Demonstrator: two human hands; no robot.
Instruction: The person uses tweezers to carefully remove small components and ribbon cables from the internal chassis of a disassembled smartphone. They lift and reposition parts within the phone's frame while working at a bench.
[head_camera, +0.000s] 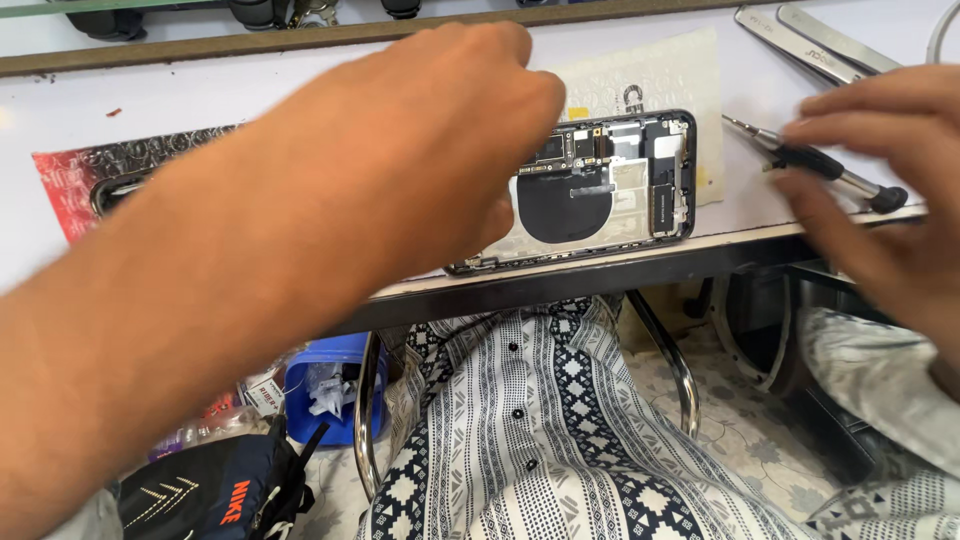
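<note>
We have the opened smartphone lying back-down near the front edge of the white surface. Our left hand reaches over it, fingers loosely curled, gripping nothing. Our right hand, fingers slack, touches the small screwdriver just beside the phone; tweezers lie beyond.

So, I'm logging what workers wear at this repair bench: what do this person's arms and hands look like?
Both are bare: the left hand and its forearm show no sleeve, glove, ring or watch. The right hand is also ungloved and ringless; its wrist is cut off by the frame edge.
</note>
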